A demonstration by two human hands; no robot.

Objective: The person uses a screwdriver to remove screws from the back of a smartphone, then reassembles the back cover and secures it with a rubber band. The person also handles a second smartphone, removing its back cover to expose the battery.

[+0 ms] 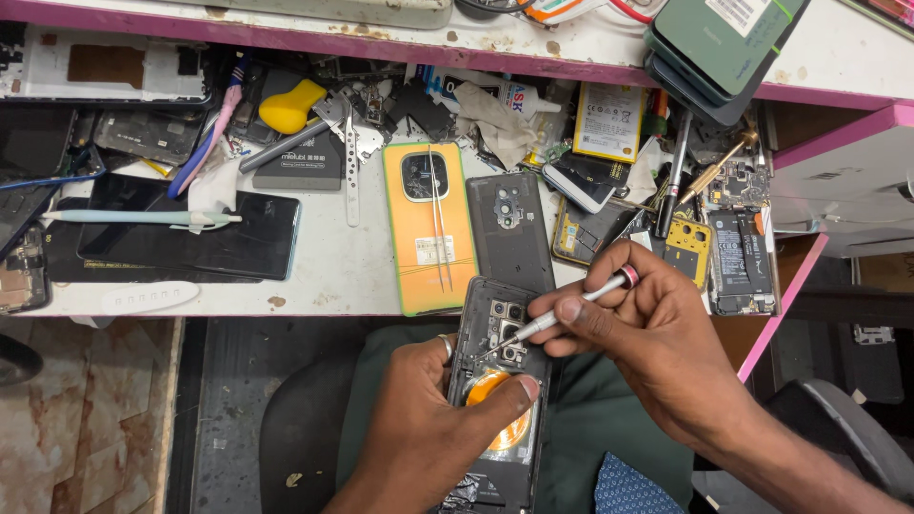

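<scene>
Opened phone (500,400) gripped by left hand (428,428) at lower centre; screwdriver (562,314) pinched in right hand (657,343) – held just off bench edge (314,309), bench crowded w/ parts.

Slim silver metal screwdriver (562,319) between right fingers, shiny. Opened black plastic phone (500,381) under left thumb: glossy frame, copper-coloured foil coil (495,419). White worktop (333,266) beyond the fingertips: matt, stained.

opened phone (500,400) lower end cut off by frame edge, screwdriver (571,309) tip too small to tell
</scene>
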